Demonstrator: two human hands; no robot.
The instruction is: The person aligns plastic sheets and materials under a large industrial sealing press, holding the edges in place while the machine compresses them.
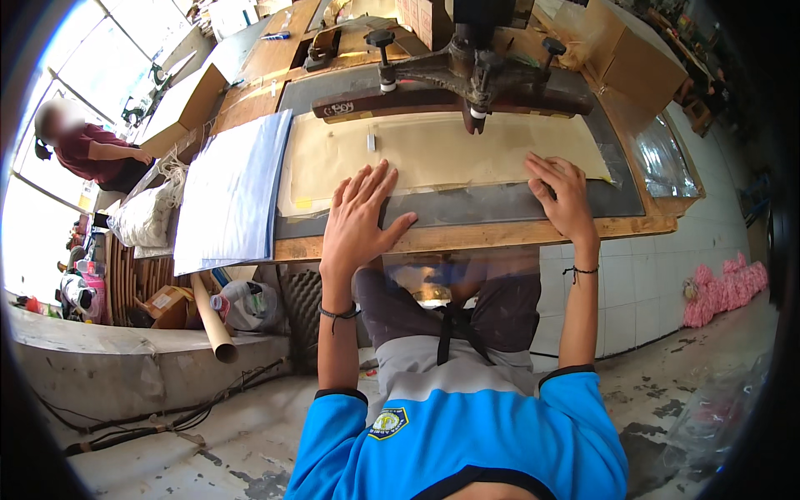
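A long tan sheet (433,154) lies on the dark grey mat (467,208) of a wooden table, with bits of yellow tape at its lower left edge. My left hand (358,218) rests flat at the sheet's near edge, fingers spread and holding nothing. At the right end, my right hand (567,198) touches the sheet with its fingertips, fingers stretched and thumb apart. Between the hands, farther back, a small pale metallic piece (372,142) sits on the sheet. Along the sheet's far edge runs the dark bar (400,103) of a press.
A stack of clear plastic sheets (233,187) overhangs the table's front edge at left. The press head (467,67) with black knobs stands above the far side. Clear plastic packs (662,158) and a cardboard box (637,54) are at right. A person (92,154) stands far left.
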